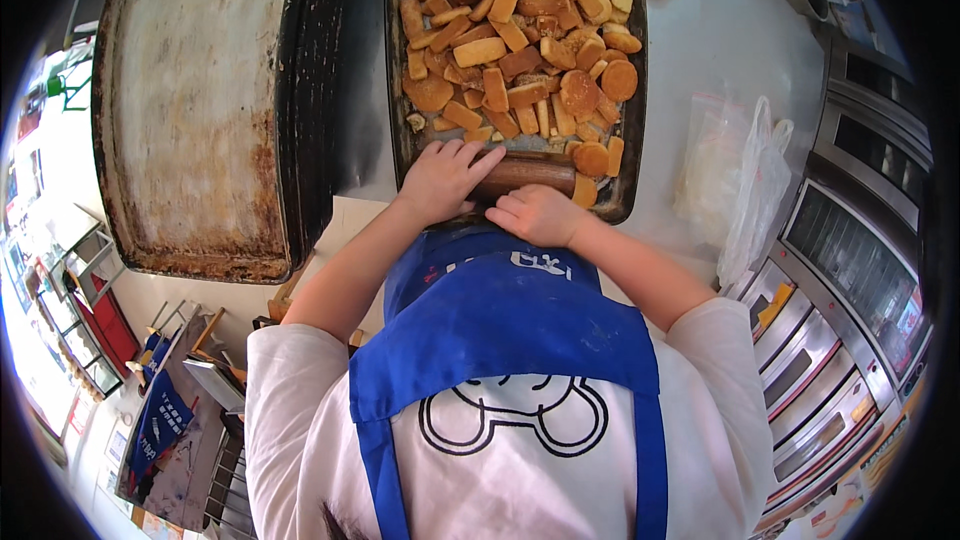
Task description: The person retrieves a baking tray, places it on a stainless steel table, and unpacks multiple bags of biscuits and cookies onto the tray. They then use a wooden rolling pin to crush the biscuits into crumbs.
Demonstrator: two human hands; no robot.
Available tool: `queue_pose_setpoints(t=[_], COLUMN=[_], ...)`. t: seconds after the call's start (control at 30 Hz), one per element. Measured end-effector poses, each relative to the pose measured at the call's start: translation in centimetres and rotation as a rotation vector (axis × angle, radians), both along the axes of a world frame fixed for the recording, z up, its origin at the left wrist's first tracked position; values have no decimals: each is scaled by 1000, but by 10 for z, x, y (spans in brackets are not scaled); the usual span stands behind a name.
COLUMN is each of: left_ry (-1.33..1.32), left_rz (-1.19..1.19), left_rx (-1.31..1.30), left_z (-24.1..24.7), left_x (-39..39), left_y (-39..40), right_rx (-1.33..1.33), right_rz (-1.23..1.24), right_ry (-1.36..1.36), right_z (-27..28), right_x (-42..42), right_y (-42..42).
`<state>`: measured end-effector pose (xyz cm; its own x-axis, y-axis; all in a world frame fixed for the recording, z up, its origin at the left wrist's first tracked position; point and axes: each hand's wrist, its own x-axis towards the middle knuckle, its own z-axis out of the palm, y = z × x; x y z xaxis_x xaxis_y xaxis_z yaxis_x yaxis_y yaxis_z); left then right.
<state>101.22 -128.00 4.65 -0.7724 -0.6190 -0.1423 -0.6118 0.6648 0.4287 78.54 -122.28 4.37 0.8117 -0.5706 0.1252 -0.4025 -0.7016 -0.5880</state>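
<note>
A dark wooden roller, apparently a rolling pin, lies across the near end of a dark-rimmed baking tray. My left hand covers the roller's left end, its index finger stretched along the wood. Curled up at the roller's near side is my right hand; whether it grips the roller or only rests against it is hidden. Beyond the roller, the tray is heaped with golden-brown baked pieces, mostly sticks and blocks with some round ones. A round piece sits by the roller's right end.
Left of the tray rises a stack of worn baking trays. On the metal worktop to the right lie a clear plastic bag and a white plastic carrier bag. A steel oven stands farther right.
</note>
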Motion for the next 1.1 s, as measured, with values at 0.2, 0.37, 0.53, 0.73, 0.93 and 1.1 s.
queue_pose_setpoints(t=[0.2, 0.37, 0.53, 0.73, 0.93, 1.1], left_ry=[-68, 3, 58, 50, 43, -53], left_rz=[238, 346, 230, 86, 160, 164], left_rx=[194, 142, -14, -88, -71, -66], left_z=[3, 23, 29, 1, -9, -8], left_x=[-7, -3, 4, 6, 8, -5], left_y=[-8, -12, 9, 29, 30, 17], right_rx=[371, 246, -130, 4, 33, 56], right_rz=[-269, -481, -549, -502, -472, -449], right_ry=[432, 280, 170, 380, 436, 404], right_z=[-27, -27, 71, 16, 14, -4], right_x=[-4, 2, -7, -6, -1, -15], right_y=[47, 34, 12, 9, -2, -20])
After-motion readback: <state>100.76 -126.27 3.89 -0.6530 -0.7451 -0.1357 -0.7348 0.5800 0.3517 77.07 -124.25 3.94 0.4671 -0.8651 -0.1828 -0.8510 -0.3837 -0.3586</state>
